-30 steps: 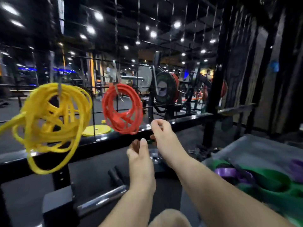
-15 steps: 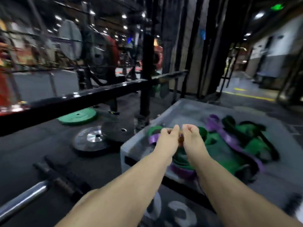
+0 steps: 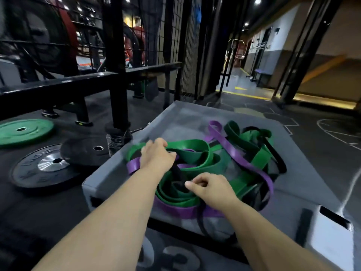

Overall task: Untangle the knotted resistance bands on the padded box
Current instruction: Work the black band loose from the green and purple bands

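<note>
The knotted resistance bands (image 3: 205, 159) lie heaped across the padded box (image 3: 187, 118), from its near-left edge to the middle. The left hand (image 3: 157, 156) curls round the far end of a black band (image 3: 176, 173), and the right hand (image 3: 212, 189) pinches it closer to the near edge, so the strand runs straight between them. The box's near face shows a large "3".

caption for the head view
Left hand holds tangled green and purple rubber bands on grey padded box, right hand pinches black band
</note>
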Motion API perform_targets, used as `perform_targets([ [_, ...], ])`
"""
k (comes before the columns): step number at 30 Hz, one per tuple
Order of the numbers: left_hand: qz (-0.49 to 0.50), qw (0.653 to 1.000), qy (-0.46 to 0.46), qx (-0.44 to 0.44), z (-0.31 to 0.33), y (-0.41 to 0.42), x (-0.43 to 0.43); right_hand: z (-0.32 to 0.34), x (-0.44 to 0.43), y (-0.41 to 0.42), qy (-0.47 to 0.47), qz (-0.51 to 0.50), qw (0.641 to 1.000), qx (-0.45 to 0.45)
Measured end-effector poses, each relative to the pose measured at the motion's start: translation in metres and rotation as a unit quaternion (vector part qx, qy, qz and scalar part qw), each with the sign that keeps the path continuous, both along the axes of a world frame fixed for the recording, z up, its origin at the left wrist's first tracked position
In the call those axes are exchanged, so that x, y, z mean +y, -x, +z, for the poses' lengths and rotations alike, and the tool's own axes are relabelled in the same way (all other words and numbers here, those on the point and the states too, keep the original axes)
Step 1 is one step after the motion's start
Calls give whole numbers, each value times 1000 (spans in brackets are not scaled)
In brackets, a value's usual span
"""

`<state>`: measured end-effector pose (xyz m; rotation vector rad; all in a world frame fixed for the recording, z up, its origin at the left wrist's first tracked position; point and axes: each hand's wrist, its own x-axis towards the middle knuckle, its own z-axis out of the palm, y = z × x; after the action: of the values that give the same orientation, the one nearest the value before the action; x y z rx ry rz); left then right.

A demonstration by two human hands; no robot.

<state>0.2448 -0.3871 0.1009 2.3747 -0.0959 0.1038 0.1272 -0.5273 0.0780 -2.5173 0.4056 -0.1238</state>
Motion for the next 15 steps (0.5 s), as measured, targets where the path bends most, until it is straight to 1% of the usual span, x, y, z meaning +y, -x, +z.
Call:
perform_targets([
  [2, 23, 994, -101, -14, 1, -3, 7, 1, 6, 1, 42, 1, 999, -12],
  [3, 26, 991, -130, -10, 1, -5, 10, 3, 9, 2, 53, 4, 998, -24],
  [6, 19, 986, -160, 35, -1, -8, 19, 3, 21, 7, 81, 42, 993, -73],
  [7, 15, 985, -164, 47, 0, -8, 22, 2, 26, 7, 72, 62, 991, -93],
  [8, 13, 985, -167, 51, 0, -9, 25, 0, 30, 8, 41, 79, 990, -113],
  [10, 12, 986, -159, 48, 1, -8, 33, -2, 40, 11, -37, 93, 985, -137],
  [12, 10, 992, -121, 44, 1, -9, 43, -2, 45, 15, -75, 80, 982, -153],
  [13, 7, 995, -86, 44, 1, -10, 47, -1, 46, 17, -99, 70, 981, -154],
  [15, 10, 999, 0, 39, 3, -10, 55, 2, 47, 23, -188, 54, 969, -154],
])
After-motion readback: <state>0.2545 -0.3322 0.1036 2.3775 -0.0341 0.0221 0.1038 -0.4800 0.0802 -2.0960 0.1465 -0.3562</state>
